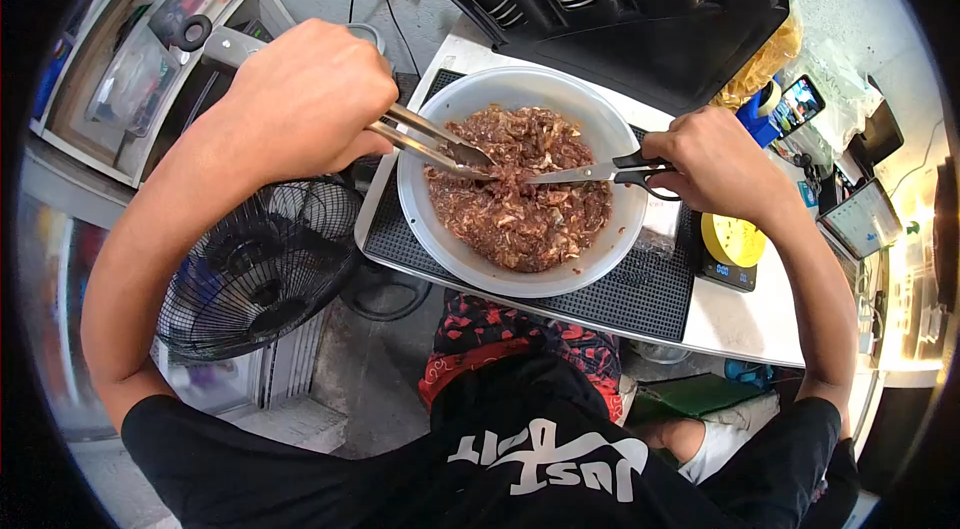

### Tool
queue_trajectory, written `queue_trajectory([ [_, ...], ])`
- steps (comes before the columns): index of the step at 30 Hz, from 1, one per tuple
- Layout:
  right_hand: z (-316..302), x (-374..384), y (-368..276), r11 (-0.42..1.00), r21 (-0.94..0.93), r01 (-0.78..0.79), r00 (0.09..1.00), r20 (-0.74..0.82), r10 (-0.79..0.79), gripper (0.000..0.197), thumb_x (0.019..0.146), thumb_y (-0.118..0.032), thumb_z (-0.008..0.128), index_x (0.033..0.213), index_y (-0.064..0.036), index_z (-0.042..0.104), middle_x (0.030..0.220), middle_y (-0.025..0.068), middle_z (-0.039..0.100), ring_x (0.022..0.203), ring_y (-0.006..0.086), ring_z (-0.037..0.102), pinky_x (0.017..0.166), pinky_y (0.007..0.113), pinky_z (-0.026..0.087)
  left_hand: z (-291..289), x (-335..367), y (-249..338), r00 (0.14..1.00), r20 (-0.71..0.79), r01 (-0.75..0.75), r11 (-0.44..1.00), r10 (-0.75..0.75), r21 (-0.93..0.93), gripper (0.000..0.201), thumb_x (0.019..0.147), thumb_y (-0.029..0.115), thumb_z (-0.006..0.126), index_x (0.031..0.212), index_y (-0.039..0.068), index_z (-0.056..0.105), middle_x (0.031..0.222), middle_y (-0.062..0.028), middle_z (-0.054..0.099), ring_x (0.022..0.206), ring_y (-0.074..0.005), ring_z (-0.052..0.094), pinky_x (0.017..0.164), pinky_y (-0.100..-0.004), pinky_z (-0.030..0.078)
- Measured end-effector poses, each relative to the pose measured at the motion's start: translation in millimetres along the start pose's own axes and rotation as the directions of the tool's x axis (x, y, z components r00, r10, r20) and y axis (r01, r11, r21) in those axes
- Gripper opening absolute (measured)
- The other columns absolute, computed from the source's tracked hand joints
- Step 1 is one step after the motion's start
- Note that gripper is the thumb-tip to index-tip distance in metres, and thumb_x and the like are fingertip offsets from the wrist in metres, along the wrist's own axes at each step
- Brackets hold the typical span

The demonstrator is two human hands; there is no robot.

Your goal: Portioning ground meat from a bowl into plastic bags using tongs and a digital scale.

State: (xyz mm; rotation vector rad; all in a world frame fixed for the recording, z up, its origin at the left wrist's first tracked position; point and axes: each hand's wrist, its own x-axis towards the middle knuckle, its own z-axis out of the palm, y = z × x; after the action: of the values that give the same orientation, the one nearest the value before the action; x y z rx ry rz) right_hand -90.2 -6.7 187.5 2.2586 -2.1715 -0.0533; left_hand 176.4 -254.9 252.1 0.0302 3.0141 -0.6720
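the left hand [325, 94] grips metal tongs [428, 127], their tips down in the dark chopped meat [530, 224]. from the other side, the right hand [715, 161] holds black-handled scissors [575, 174], blades pointing left over the meat, near the tongs. the meat lies in a wide whitish bowl [597, 119] on a black textured mat [640, 297] on the white desk [742, 324]. right of the bowl, a yellow container [733, 241] sits on a black scale [738, 276]; a black fan [262, 294] stands at lower left, a black rack [640, 64] behind the bowl.
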Motion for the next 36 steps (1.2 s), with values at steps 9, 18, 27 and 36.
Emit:
queue_trajectory([
  [9, -20, -17, 10, 0.996, 0.086, -0.013, 0.994, -0.104, 0.022, 0.021, 0.078, -0.016, 0.084, 0.090, -0.0034, 0.072, 0.070, 0.0173, 0.066, 0.073, 0.0395, 0.068, 0.068, 0.050, 0.051, -28, -8, -14, 0.974, -0.226, 0.024, 0.998, -0.010, 0.058, 0.033, 0.074, 0.034, 0.087, 0.079, 0.004, 0.074, 0.076, -0.0118, 0.068, 0.086, -0.0373, 0.069, 0.079, -0.0486, 0.052],
  [18, -70, -40, 19, 0.993, 0.093, -0.072, 0.966, -0.240, 0.092, 0.020, 0.084, -0.011, 0.083, 0.098, 0.0000, 0.072, 0.076, 0.0154, 0.072, 0.074, 0.0322, 0.072, 0.068, 0.042, 0.054, -47, -21, -23, 0.958, -0.278, 0.088, 0.995, -0.072, 0.044, 0.031, 0.071, 0.028, 0.089, 0.082, 0.002, 0.076, 0.077, -0.0142, 0.069, 0.082, -0.0386, 0.068, 0.075, -0.0483, 0.051],
  [27, -57, -48, 20, 0.948, 0.266, -0.172, 0.962, -0.162, 0.220, 0.019, 0.088, -0.010, 0.080, 0.095, 0.0030, 0.069, 0.078, 0.0152, 0.072, 0.068, 0.0280, 0.071, 0.064, 0.037, 0.054, -31, -31, -24, 0.953, -0.279, 0.113, 0.993, -0.119, -0.037, 0.049, 0.070, 0.041, 0.091, 0.094, 0.000, 0.077, 0.081, -0.0151, 0.070, 0.087, -0.0387, 0.069, 0.077, -0.0492, 0.050],
  [36, -33, -48, 21, 0.887, 0.401, -0.228, 0.955, -0.087, 0.285, 0.017, 0.092, -0.009, 0.077, 0.094, 0.0047, 0.067, 0.070, 0.0116, 0.066, 0.062, 0.0168, 0.065, 0.061, 0.032, 0.050, -17, -36, -20, 0.963, -0.132, 0.207, 0.961, -0.233, -0.183, 0.057, 0.072, 0.046, 0.090, 0.101, -0.001, 0.077, 0.087, -0.0174, 0.072, 0.089, -0.0398, 0.068, 0.081, -0.0482, 0.051],
])
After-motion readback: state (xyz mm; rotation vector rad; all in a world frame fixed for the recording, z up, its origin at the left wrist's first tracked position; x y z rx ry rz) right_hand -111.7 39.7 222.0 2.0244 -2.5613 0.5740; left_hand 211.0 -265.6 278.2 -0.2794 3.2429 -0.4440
